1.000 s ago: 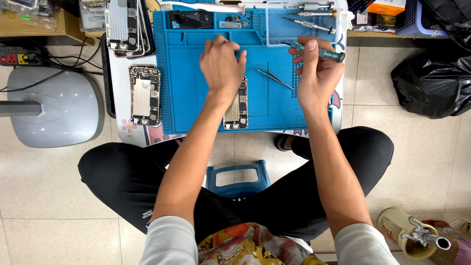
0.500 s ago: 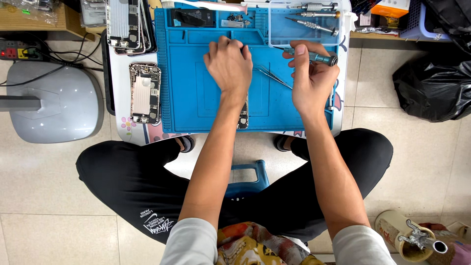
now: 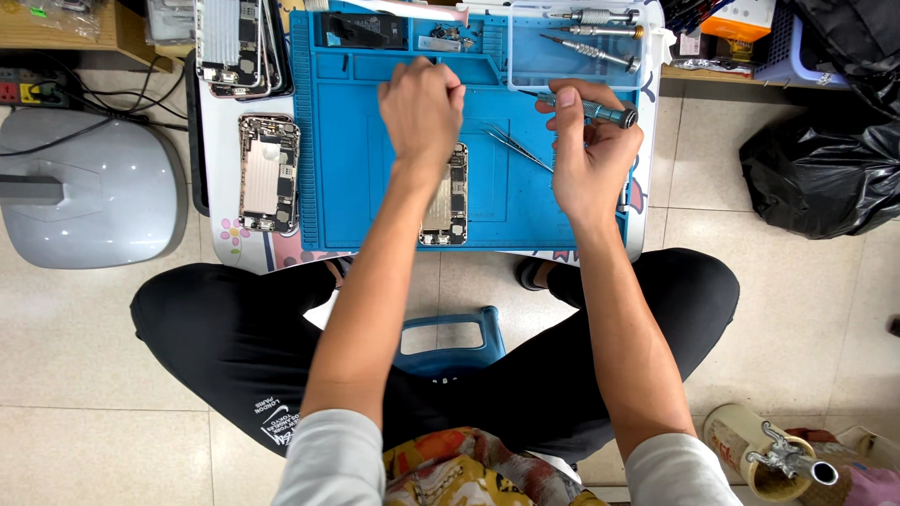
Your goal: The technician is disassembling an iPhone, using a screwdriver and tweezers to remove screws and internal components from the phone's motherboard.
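Fingers of the right hand (image 3: 591,155) pinch a precision screwdriver (image 3: 586,108); left hand (image 3: 422,108) curls shut over the opened phone's (image 3: 448,199) top end, mid-mat, near the blue repair mat's (image 3: 356,187) front edge. Best kept vertical, light pressure; tweezers (image 3: 516,147) lie just right; mat's left half offers room.

The left hand (image 3: 422,111) covers the top end of the opened silver phone chassis (image 3: 446,201) on the blue silicone repair mat (image 3: 356,178), whose twelve-o'clock edge runs out of frame, and the dark screwdriver's (image 3: 591,110) tip hides behind the right hand's (image 3: 591,155) fingers.
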